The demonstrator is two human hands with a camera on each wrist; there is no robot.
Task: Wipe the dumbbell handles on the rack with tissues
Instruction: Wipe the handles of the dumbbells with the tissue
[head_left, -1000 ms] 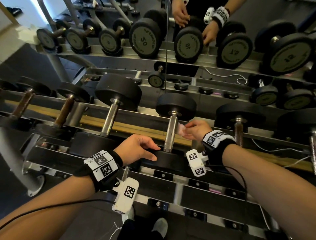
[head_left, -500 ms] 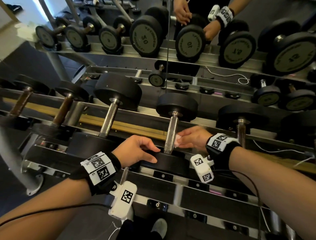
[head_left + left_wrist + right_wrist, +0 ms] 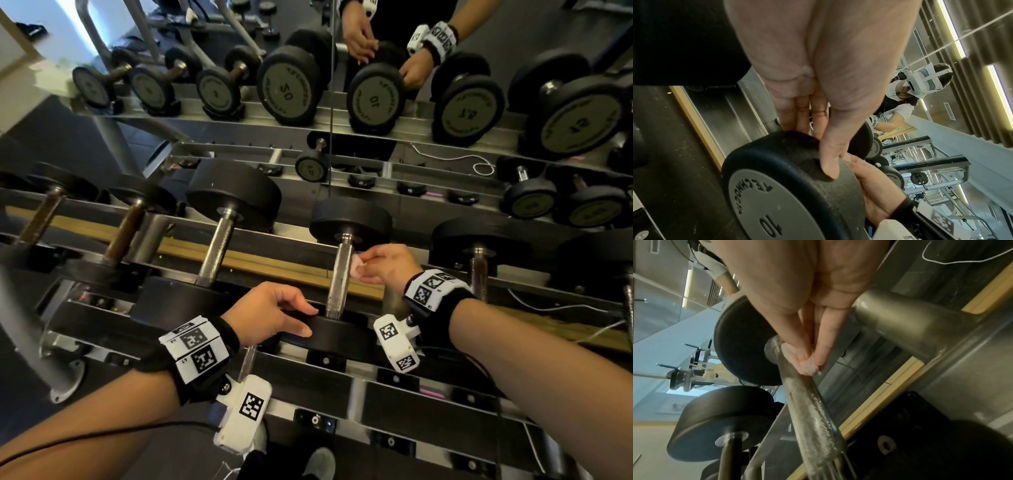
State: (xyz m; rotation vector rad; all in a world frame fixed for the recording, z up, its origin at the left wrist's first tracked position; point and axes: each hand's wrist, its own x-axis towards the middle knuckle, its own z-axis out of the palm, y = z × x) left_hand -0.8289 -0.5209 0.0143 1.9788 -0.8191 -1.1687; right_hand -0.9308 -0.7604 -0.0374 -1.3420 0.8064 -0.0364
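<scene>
- Head view: we're mid-wipe on one dumbbell on the rack (image 3: 428, 394). Our right hand (image 3: 387, 263) pinches the tissue (image 3: 359, 264) against the upper part of the handle (image 3: 339, 274); our left hand (image 3: 270, 315) rests across the near weight head (image 3: 342, 337), steadying it.
- Left wrist view: fingers straight and thumb laid over the head marked 10 (image 3: 781, 186), no real clasp.
- Right wrist view: tissue bunched beside the far collar. Next, we judge, a stroke down the knurled length towards us.

Black wristbands (image 3: 219, 356) — white coded tags, cameras
</scene>
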